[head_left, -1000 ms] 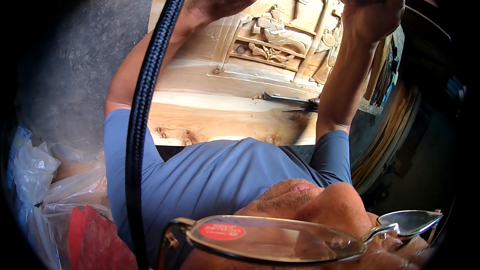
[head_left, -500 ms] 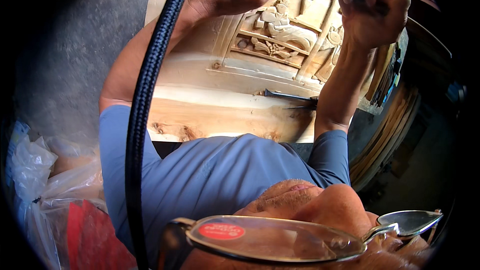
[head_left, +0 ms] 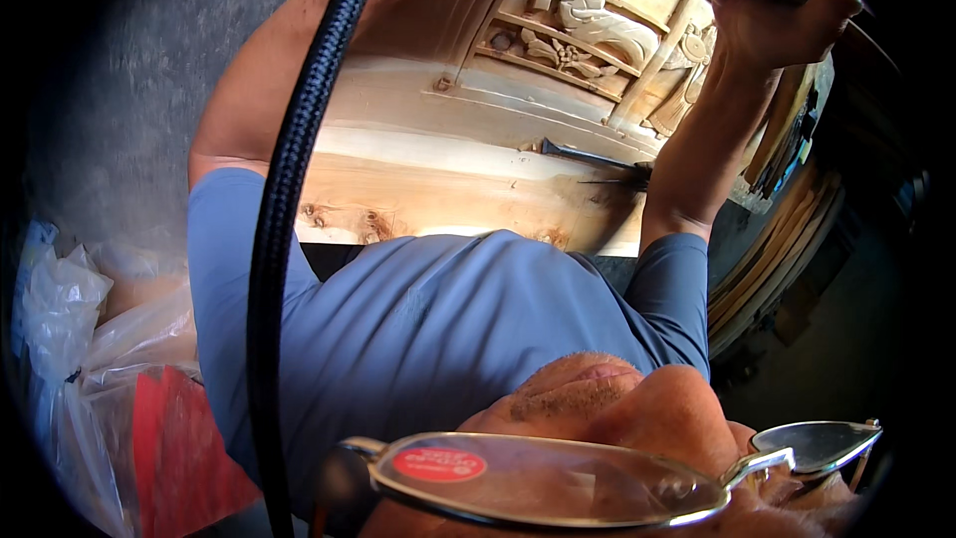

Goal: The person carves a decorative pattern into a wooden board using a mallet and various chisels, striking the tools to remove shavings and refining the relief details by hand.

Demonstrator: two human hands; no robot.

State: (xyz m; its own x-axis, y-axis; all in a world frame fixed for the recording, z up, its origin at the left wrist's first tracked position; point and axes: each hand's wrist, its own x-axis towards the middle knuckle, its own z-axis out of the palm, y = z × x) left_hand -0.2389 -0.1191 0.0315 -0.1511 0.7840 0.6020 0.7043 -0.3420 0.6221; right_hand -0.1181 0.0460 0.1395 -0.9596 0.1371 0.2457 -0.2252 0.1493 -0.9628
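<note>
My feed shows me a honey-tan carved panel [head_left: 518, 120] with brown knots [head_left: 376, 226], a blue-grey shirt [head_left: 448, 309], a braided black cable [head_left: 295, 134].

The left of two head-worn fisheye cameras looks down past eyeglasses [head_left: 558, 478] close to the lens, over a blue shirt [head_left: 448, 309] toward a carved wooden panel [head_left: 498, 115] on the far side, its view rimmed in black.
</note>
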